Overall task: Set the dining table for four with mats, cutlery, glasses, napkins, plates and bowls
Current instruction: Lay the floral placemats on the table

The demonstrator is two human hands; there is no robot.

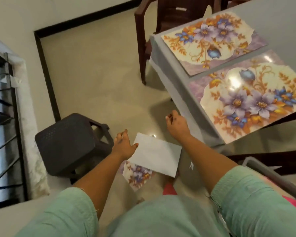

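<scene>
Two floral place mats lie side by side along the table's left edge, the far mat (212,47) and the near mat (249,103). My left hand (125,146) grips a mat turned white side up (155,158), held below table height over the floor. A second floral mat (138,175) shows under it. My right hand (177,124) hovers by the table's near corner, next to the hanging grey tablecloth (169,72); its fingers are loosely curled and nothing shows in them.
A dark perforated plastic stool (67,139) stands on the floor to my left. A brown chair (161,17) sits at the table's far end. A barred window (0,117) runs along the left wall. A grey frame (272,177) is at my right.
</scene>
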